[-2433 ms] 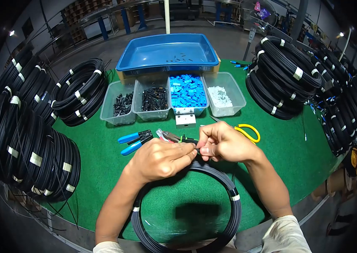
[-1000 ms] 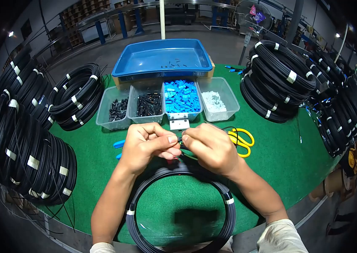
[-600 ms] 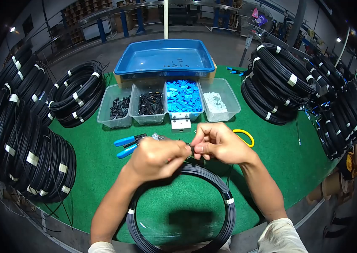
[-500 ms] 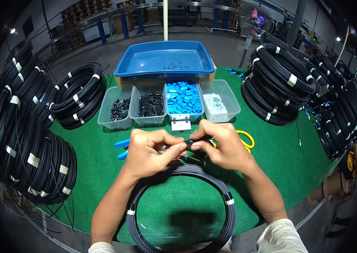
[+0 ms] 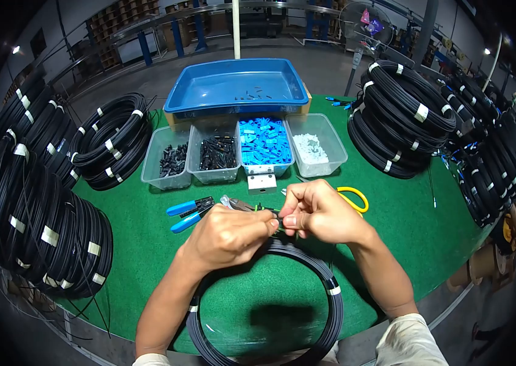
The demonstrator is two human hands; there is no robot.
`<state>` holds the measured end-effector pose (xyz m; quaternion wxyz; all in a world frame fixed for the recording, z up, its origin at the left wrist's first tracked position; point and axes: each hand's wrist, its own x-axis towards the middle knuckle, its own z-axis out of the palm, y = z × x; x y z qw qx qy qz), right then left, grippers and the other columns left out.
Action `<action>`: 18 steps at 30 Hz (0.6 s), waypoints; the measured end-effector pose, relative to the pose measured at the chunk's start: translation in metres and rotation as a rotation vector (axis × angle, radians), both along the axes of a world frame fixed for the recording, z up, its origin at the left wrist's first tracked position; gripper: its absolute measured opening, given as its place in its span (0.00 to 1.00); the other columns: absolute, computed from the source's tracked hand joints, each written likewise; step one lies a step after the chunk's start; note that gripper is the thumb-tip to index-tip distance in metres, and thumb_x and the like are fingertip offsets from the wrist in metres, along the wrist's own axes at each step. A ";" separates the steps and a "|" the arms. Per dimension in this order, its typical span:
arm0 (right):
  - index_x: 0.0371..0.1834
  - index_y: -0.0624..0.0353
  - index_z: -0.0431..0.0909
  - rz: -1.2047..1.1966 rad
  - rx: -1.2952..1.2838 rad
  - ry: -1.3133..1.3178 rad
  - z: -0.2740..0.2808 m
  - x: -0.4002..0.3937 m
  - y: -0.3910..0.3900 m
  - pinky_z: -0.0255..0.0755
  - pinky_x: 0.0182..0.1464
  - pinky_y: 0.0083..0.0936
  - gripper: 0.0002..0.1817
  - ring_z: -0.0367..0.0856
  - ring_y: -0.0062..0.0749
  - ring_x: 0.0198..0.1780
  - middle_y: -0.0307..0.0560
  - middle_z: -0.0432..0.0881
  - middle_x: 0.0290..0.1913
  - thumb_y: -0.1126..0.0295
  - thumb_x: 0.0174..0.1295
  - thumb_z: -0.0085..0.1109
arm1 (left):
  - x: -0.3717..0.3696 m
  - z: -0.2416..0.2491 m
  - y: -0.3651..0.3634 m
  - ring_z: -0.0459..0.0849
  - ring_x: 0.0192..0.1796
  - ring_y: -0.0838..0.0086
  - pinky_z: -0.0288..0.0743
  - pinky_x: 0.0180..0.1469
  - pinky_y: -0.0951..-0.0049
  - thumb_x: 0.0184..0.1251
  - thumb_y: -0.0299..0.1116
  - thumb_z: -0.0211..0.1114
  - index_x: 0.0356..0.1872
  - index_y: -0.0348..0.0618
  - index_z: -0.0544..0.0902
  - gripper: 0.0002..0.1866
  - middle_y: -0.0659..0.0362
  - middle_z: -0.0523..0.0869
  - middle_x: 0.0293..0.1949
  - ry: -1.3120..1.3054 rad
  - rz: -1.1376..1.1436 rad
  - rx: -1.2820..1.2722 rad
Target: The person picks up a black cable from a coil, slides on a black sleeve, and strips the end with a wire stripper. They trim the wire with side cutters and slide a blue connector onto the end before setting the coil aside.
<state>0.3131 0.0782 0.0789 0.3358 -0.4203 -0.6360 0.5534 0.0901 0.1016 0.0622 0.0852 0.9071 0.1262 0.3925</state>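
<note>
My left hand (image 5: pixel 226 236) and my right hand (image 5: pixel 322 215) meet above the back of a coil of black cable (image 5: pixel 335 308). Both are closed, pinching a small black connector piece (image 5: pixel 280 220) between thumbs and fingertips; fingers hide much of it. Thin green-yellow strands show just under the fingertips. To the left of my left hand lies a blue-handled wire stripper (image 5: pixel 186 208), with metal pliers jaws (image 5: pixel 241 205) beside its head. A yellow handle loop (image 5: pixel 358 196) shows behind my right hand.
Behind my hands stand clear bins of black parts (image 5: pixel 175 177), blue clips (image 5: pixel 264 140) and white pieces (image 5: pixel 311 149), with a small metal block (image 5: pixel 262 183) in front. A blue tray (image 5: pixel 233 91) sits farther back. Cable coils rise at left (image 5: pixel 44 226) and right (image 5: pixel 401 122).
Both hands have lowered slightly and shifted right. My left hand has turned its back upward, uncovering the stripper head and pliers. The pinch continues.
</note>
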 end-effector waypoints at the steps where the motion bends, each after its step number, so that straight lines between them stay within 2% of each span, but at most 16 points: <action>1: 0.32 0.67 0.76 -0.058 0.100 -0.036 -0.002 -0.003 -0.001 0.72 0.28 0.21 0.03 0.78 0.18 0.26 0.42 0.83 0.25 0.83 0.64 0.59 | 0.000 -0.005 0.004 0.90 0.28 0.67 0.82 0.30 0.71 0.48 0.22 0.76 0.33 0.39 0.87 0.10 0.57 0.91 0.34 -0.084 -0.002 -0.049; 2: 0.34 0.66 0.76 -0.052 0.220 -0.059 -0.001 -0.003 -0.002 0.75 0.30 0.26 0.03 0.81 0.27 0.26 0.45 0.84 0.27 0.85 0.62 0.59 | -0.001 -0.007 0.009 0.90 0.28 0.68 0.82 0.30 0.72 0.48 0.22 0.76 0.33 0.39 0.87 0.10 0.58 0.91 0.33 -0.167 -0.008 -0.094; 3: 0.34 0.66 0.76 -0.052 0.226 -0.058 0.001 -0.005 -0.002 0.75 0.30 0.26 0.03 0.81 0.27 0.26 0.45 0.84 0.27 0.85 0.62 0.59 | -0.002 -0.008 0.013 0.91 0.29 0.72 0.83 0.30 0.75 0.56 0.21 0.75 0.34 0.35 0.87 0.06 0.55 0.92 0.33 -0.220 -0.020 -0.151; 5: 0.35 0.65 0.75 -0.134 0.958 -0.256 0.003 -0.008 -0.003 0.78 0.33 0.33 0.07 0.83 0.41 0.29 0.49 0.83 0.31 0.84 0.58 0.62 | 0.000 0.002 -0.003 0.92 0.33 0.72 0.86 0.33 0.77 0.64 0.21 0.72 0.35 0.30 0.86 0.04 0.51 0.91 0.34 -0.408 0.005 -0.881; 6: 0.35 0.64 0.74 -0.104 1.168 -0.309 -0.002 -0.006 0.002 0.78 0.35 0.36 0.10 0.82 0.49 0.32 0.52 0.82 0.34 0.82 0.52 0.65 | 0.000 0.009 -0.002 0.92 0.36 0.69 0.88 0.35 0.74 0.68 0.21 0.70 0.37 0.26 0.85 0.05 0.47 0.90 0.34 -0.457 -0.053 -1.084; 9: 0.29 0.64 0.75 -0.248 1.519 -0.370 -0.011 -0.017 0.000 0.77 0.34 0.34 0.06 0.82 0.42 0.32 0.52 0.82 0.35 0.80 0.51 0.64 | -0.004 0.012 0.001 0.92 0.36 0.69 0.89 0.37 0.74 0.67 0.21 0.70 0.37 0.25 0.84 0.06 0.45 0.90 0.35 -0.500 -0.139 -1.318; 10: 0.27 0.65 0.76 -0.249 1.570 -0.347 -0.012 -0.018 0.002 0.76 0.32 0.30 0.06 0.80 0.38 0.28 0.51 0.79 0.31 0.81 0.51 0.64 | -0.001 0.009 -0.001 0.92 0.36 0.69 0.89 0.37 0.74 0.67 0.21 0.70 0.37 0.25 0.84 0.06 0.45 0.90 0.35 -0.499 -0.137 -1.317; 11: 0.27 0.65 0.76 -0.250 1.570 -0.342 -0.012 -0.020 0.000 0.76 0.32 0.30 0.06 0.80 0.38 0.28 0.51 0.79 0.31 0.81 0.51 0.64 | 0.003 0.005 -0.006 0.91 0.35 0.71 0.88 0.35 0.75 0.66 0.21 0.71 0.37 0.27 0.85 0.05 0.46 0.90 0.35 -0.518 -0.113 -1.202; 12: 0.27 0.65 0.76 -0.288 1.144 -0.215 -0.011 -0.023 -0.005 0.74 0.30 0.27 0.05 0.79 0.34 0.27 0.49 0.79 0.28 0.83 0.53 0.63 | 0.005 0.002 -0.007 0.91 0.34 0.72 0.87 0.33 0.76 0.65 0.22 0.71 0.36 0.29 0.86 0.05 0.48 0.90 0.35 -0.535 -0.088 -1.088; 13: 0.28 0.65 0.76 -0.312 0.717 -0.095 -0.008 -0.024 -0.010 0.72 0.29 0.25 0.05 0.78 0.31 0.25 0.47 0.79 0.26 0.84 0.55 0.62 | 0.001 -0.002 0.000 0.90 0.30 0.74 0.84 0.29 0.77 0.58 0.20 0.73 0.35 0.34 0.87 0.05 0.53 0.91 0.34 -0.320 0.025 -0.487; 14: 0.30 0.66 0.77 -0.120 0.109 0.119 0.006 -0.012 -0.007 0.70 0.27 0.21 0.05 0.77 0.23 0.24 0.44 0.81 0.24 0.86 0.59 0.57 | -0.002 0.004 -0.001 0.90 0.29 0.73 0.83 0.29 0.76 0.55 0.20 0.74 0.34 0.36 0.87 0.07 0.54 0.91 0.34 -0.185 0.001 -0.236; 15: 0.31 0.66 0.77 0.062 -0.105 0.081 0.013 0.004 0.000 0.68 0.27 0.19 0.05 0.77 0.18 0.25 0.42 0.83 0.26 0.86 0.62 0.57 | -0.003 0.010 -0.004 0.90 0.27 0.72 0.82 0.28 0.75 0.51 0.20 0.75 0.34 0.37 0.87 0.09 0.56 0.91 0.33 -0.050 -0.027 0.013; 16: 0.31 0.66 0.77 0.058 -0.137 0.076 0.007 0.006 0.001 0.69 0.27 0.19 0.04 0.77 0.18 0.25 0.42 0.83 0.26 0.85 0.62 0.59 | -0.002 0.007 -0.006 0.89 0.27 0.67 0.83 0.28 0.73 0.46 0.20 0.76 0.33 0.38 0.86 0.11 0.57 0.90 0.33 0.072 -0.009 0.086; 18: 0.32 0.66 0.77 0.056 -0.164 0.067 0.003 0.006 0.001 0.69 0.27 0.20 0.04 0.77 0.18 0.25 0.42 0.83 0.26 0.84 0.62 0.60 | 0.000 0.005 0.004 0.90 0.28 0.68 0.82 0.28 0.74 0.47 0.21 0.76 0.33 0.38 0.86 0.11 0.56 0.91 0.33 -0.013 -0.028 0.044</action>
